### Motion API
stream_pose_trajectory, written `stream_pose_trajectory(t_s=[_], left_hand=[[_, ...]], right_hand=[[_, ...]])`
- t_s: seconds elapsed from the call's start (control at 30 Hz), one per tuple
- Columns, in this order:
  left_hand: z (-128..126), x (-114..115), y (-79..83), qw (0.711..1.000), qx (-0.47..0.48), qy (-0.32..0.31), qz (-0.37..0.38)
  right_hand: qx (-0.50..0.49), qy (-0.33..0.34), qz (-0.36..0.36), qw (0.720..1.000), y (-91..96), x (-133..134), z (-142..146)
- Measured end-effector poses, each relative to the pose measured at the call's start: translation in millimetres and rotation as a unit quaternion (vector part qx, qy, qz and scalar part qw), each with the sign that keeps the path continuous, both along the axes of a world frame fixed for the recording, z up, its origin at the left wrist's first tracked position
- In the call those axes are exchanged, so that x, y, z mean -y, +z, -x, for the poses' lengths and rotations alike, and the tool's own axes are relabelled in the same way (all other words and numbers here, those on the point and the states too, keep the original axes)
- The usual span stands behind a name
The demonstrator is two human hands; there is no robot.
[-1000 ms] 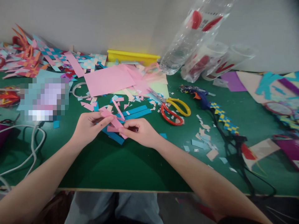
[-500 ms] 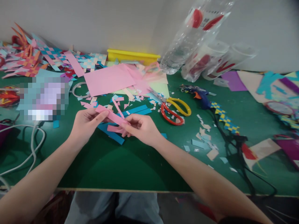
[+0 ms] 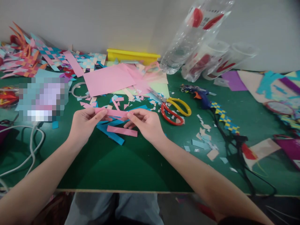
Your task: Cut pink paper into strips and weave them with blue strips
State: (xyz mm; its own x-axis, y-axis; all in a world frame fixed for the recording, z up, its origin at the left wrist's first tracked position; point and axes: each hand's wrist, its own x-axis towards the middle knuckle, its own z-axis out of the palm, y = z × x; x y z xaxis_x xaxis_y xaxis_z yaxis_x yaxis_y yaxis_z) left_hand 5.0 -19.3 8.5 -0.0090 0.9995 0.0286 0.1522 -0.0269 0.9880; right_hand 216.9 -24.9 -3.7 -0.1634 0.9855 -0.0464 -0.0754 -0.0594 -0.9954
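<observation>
My left hand (image 3: 84, 124) and my right hand (image 3: 145, 124) each pinch one end of a pink paper strip (image 3: 114, 112), held level just above the green table (image 3: 131, 162). Below it a second pink strip (image 3: 122, 131) lies flat on blue paper strips (image 3: 110, 134). More blue strips (image 3: 138, 108) lie just behind the hands among small paper scraps.
Red and yellow scissors (image 3: 174, 110) lie right of my right hand. A blue glue gun (image 3: 199, 93) and its black cord sit further right. A pink sheet (image 3: 107, 79), yellow tray (image 3: 132, 56), woven paper mats (image 3: 35, 57), plastic bottles (image 3: 194, 34) and white cables (image 3: 30, 147) surround the area.
The pink strip has been pulled out straight and level between both hands, which moved apart and slightly away from me. A second pink strip now lies uncovered on the blue strips.
</observation>
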Motion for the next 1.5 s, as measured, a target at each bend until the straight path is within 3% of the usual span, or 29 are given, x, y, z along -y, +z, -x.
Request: stream_pose_trajectory(t_s=[0.27,0.5,0.67,0.83,1.5], left_hand=[[-0.6,-1.2,-0.6,1.0,-0.009,0.007,0.004],[1.7,-1.5,-1.5,0.998,-0.025,0.028,-0.047],[0.3,-0.4,-0.2,0.997,-0.044,0.023,-0.056],[-0.8,-0.6,-0.4,0.997,-0.047,0.025,-0.05],[-2.3,2.5,5.3,0.991,-0.096,0.035,-0.082]], right_hand=[[0.027,-0.006,-0.025,0.999,-3.0,0.0,-1.1],[0.064,-0.022,-0.096,0.993,3.1,-1.1,-3.0],[0.076,-0.06,-0.083,0.992,4.4,-3.7,-6.0],[0.081,-0.047,-0.089,0.992,2.9,-5.4,-7.5],[0.208,-0.097,-0.217,0.949,9.3,-7.7,-18.2]])
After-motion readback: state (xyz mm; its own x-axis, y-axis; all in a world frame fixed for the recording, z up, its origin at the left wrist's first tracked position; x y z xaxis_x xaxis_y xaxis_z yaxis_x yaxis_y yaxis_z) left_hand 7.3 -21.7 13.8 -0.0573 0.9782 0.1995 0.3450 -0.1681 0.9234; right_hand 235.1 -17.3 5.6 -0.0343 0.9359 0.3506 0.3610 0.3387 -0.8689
